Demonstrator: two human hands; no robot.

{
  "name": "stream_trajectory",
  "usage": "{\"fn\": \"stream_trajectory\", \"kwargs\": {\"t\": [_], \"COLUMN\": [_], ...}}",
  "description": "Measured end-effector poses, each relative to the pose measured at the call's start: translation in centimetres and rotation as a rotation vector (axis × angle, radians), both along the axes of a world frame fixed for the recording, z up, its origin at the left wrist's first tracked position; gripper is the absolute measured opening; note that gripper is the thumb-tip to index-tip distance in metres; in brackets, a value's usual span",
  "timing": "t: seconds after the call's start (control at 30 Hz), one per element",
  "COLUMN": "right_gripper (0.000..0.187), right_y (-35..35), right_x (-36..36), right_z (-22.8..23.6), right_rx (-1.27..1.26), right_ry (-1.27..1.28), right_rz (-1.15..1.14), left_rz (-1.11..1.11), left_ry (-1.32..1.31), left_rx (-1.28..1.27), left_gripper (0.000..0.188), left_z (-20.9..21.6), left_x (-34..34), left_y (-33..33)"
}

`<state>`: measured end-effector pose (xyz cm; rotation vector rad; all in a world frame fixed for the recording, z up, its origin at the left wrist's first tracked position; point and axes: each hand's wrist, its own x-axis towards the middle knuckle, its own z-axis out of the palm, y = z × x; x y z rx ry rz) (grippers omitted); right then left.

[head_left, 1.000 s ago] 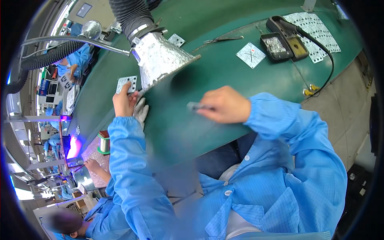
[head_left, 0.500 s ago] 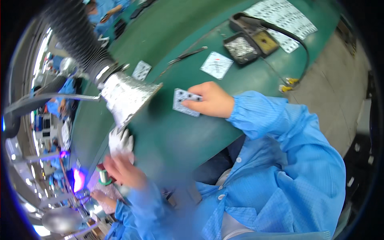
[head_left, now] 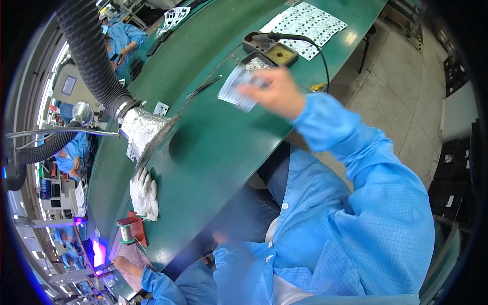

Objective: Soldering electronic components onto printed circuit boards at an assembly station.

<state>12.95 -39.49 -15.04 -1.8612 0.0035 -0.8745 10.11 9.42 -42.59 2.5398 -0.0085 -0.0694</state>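
A pale, dark-dotted flat circuit board (head_left: 249,81), blurred, is pinched in the right hand (head_left: 274,92) above the green table (head_left: 203,147); carrying it seems the step in hand. The next move likely calls for a steady grip, clear of the black soldering-iron stand (head_left: 255,44) just beyond that hand. The left hand (head_left: 219,238) is blurred near the lap; whether it grips anything, I cannot tell.

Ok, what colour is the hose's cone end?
The cone is shiny silver; the head view shows it.

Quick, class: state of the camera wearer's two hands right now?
Left hand: too blurred to tell.
Right hand: closed, holding a blurred pale board.
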Motion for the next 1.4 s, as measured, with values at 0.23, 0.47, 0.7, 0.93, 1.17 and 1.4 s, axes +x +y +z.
{"fn": "stream_trajectory", "kwargs": {"t": [0.23, 0.47, 0.7, 0.93, 1.17, 1.4], "right_gripper": [0.026, 0.031, 0.035, 0.039, 0.025, 0.019], "right_y": [-22.2, -39.3, -44.8, -49.5, -55.5, -59.2], "right_x": [-4.3, -4.4, -1.4, -0.9, -0.6, -2.8], "right_z": [2.3, -4.3, -6.5, -7.3, -10.9, -9.9], "right_rx": [0.388, 0.183, 0.067, -0.248, 0.506, 0.673], "right_ry": [-0.158, 0.229, 0.592, 0.844, 0.546, 0.370], "right_rz": [-0.598, -0.864, -0.749, -0.683, -0.438, -0.431], "left_rz": [-0.777, -0.191, -0.249, -0.299, -0.500, -0.567], "left_ry": [-0.144, 0.150, -0.045, 0.017, -0.065, -0.115], "left_rx": [0.269, 0.291, 0.208, 0.317, 0.366, 0.403], "left_gripper": [0.041, 0.037, 0.033, 0.030, 0.030, 0.034], "left_z": [9.1, 5.9, 7.7, 9.9, 11.2, 11.2], "left_x": [-5.1, -3.0, -6.9, -6.2, -5.9, -5.2], "left_y": [-8.5, -2.3, -4.4, -7.4, -10.1, -9.4]}}
